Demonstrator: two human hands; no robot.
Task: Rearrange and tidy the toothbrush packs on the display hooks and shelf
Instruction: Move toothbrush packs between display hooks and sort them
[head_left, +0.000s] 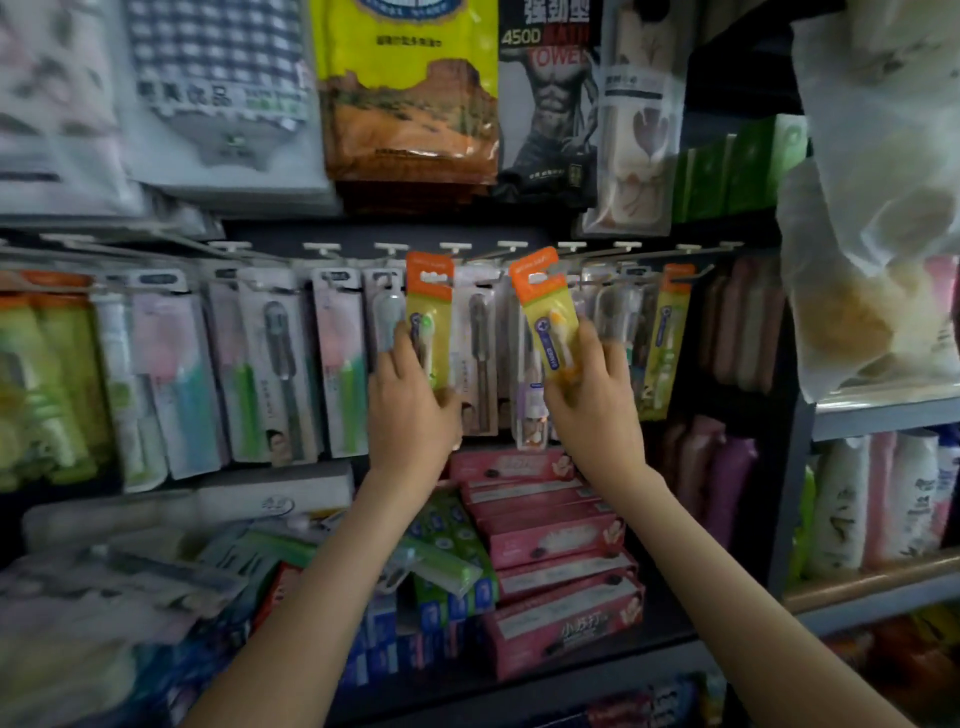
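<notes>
The left hand (410, 400) held an orange-topped toothbrush pack (429, 312) with a green brush inside; its grip was closed around the pack's lower half, fingers behind and thumb at the front, and the pack stood upright with its top level with the display hooks (452, 248). The right hand (592, 384) gripped a second orange-topped pack (545, 312) the same way, fingers wrapped round its lower part; this one held an orange brush and tilted with its top leaning left. Both packs were in front of the row of hanging packs (280, 358). A third matching pack (667, 338) hung on a hook just right of the right hand. On the shelf (597, 670) below lay stacked pink toothpaste boxes (550, 535), with green and blue boxes (447, 587) beside them.
</notes>
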